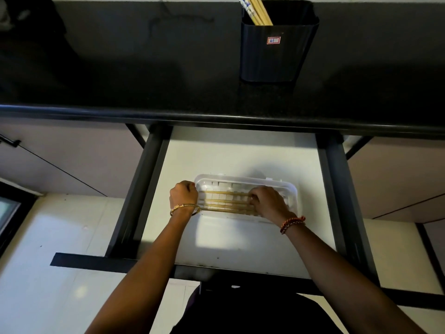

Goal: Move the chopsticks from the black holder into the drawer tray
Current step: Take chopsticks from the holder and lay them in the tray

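A white plastic tray [277, 183] lies in the open drawer [240, 155] below the counter. Several wooden chopsticks [225, 201] lie lengthwise across the tray. My left hand [183, 194] is curled at the tray's left end, over the chopstick tips. My right hand [269, 203] rests on the chopsticks' right ends, fingers bent onto them. Up on the counter stands the black holder [274, 56], with several more wooden chopsticks [258, 10] sticking out of its top left corner.
The black countertop [144, 68] overhangs the drawer's back. Dark metal drawer rails [142, 184] run along both sides, and a dark front panel [120, 263] closes the near edge. White drawer floor lies in front of the tray. Pale cabinet fronts flank the drawer.
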